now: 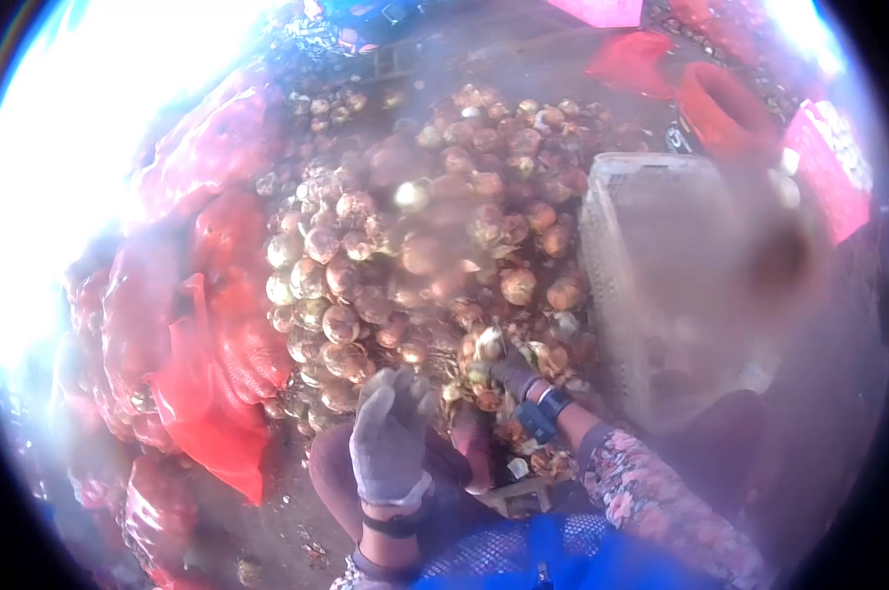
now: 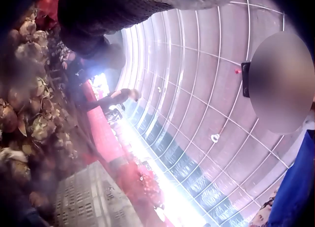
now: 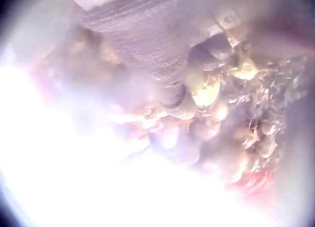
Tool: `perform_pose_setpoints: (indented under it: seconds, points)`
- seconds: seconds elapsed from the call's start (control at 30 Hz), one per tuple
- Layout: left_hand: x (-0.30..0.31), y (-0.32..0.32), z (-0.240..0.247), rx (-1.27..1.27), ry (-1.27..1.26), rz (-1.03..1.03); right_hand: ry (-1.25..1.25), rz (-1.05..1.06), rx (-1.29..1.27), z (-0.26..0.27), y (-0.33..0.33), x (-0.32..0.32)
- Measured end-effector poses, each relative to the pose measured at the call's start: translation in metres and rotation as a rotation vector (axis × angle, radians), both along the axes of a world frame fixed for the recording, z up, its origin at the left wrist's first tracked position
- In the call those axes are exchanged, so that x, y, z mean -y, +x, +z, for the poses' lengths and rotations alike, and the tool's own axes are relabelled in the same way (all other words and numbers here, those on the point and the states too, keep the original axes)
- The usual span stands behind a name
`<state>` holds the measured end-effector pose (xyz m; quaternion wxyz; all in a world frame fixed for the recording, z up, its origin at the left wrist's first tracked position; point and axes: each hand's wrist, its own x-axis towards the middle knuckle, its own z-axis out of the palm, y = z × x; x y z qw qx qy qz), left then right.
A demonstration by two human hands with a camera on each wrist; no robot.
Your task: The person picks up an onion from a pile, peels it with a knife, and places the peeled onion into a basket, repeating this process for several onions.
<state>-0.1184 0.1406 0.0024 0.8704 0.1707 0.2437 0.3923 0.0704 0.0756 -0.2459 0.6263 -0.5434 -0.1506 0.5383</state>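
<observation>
A large heap of onions [image 1: 341,324] spreads in front of the person. The right hand [image 1: 513,374], in a dark purplish glove, reaches down to its near edge. In the right wrist view its gloved fingers [image 3: 170,84] pinch a pale yellow-green onion [image 3: 205,91], with dry roots and skins close by. Glare washes out much of that view. Raised over the person's knees, the left hand [image 1: 390,442] wears a pale glove, its fingers loosely extended and nothing seen in them. The left wrist view shows this glove [image 2: 93,20] dark against the light, onions [image 2: 42,126] below.
Red mesh sacks [image 1: 233,295] line the left side. A grey plastic crate [image 1: 611,285] stands to the right of the heap, with a red bucket [image 1: 724,108] and a pink crate [image 1: 828,167] beyond. Another person [image 2: 115,96] appears far off under the arched roof.
</observation>
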Motion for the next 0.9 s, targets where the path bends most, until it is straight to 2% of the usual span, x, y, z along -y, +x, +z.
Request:
perform_pose_setpoints:
  seconds: [0.03,0.1,0.13,0.17,0.27,0.3,0.37,0.4,0.47,0.5,0.6,0.63,0.7,0.77,0.83,0.9]
  points:
    - [0.006,0.005,-0.003,-0.036,0.021,0.002,-0.032,-0.054,0.342,0.033,0.012,0.003]
    - [0.021,0.018,0.002,-0.098,0.062,-0.004,0.117,-0.047,0.351,0.093,0.033,0.006]
    - [0.026,0.024,-0.007,-0.11,0.127,-0.051,0.158,-0.055,0.356,0.14,0.037,0.015]
    - [0.031,0.033,-0.018,-0.159,0.135,-0.061,0.312,-0.053,0.395,0.164,0.044,0.018]
    - [0.053,0.062,-0.008,-0.264,0.154,-0.136,0.252,-0.101,0.962,0.221,0.05,0.044]
    - [0.057,0.069,-0.014,-0.224,0.144,-0.17,0.212,-0.084,1.102,0.243,0.046,0.057]
    - [0.072,0.082,0.014,-0.127,0.252,-0.264,0.12,-0.052,1.376,0.28,0.038,0.085]
    - [0.078,0.086,0.024,-0.066,0.329,-0.309,0.165,-0.045,1.376,0.288,0.035,0.098]
    - [0.081,0.098,0.007,-0.157,0.648,-0.297,0.257,-0.035,1.381,0.298,0.036,0.122]
    - [0.084,0.103,0.005,-0.204,0.807,-0.288,0.404,-0.141,1.386,0.298,0.037,0.127]
    - [0.094,0.107,0.007,0.148,0.254,-0.533,0.148,-0.081,0.888,0.311,0.053,0.164]
    - [0.1,0.109,0.011,0.205,0.201,-0.543,0.104,-0.091,0.742,0.313,0.057,0.175]
    - [0.111,0.114,0.019,0.311,0.098,-0.56,0.229,-0.114,1.174,0.295,0.076,0.183]
    - [0.112,0.114,0.018,0.247,0.152,-0.561,0.179,-0.053,1.368,0.282,0.082,0.195]
    - [0.114,0.113,0.016,0.19,0.224,-0.527,-0.039,0.092,1.307,0.324,0.055,0.209]
    - [0.111,0.11,0.012,0.131,0.239,-0.496,0.014,0.086,1.288,0.304,0.053,0.203]
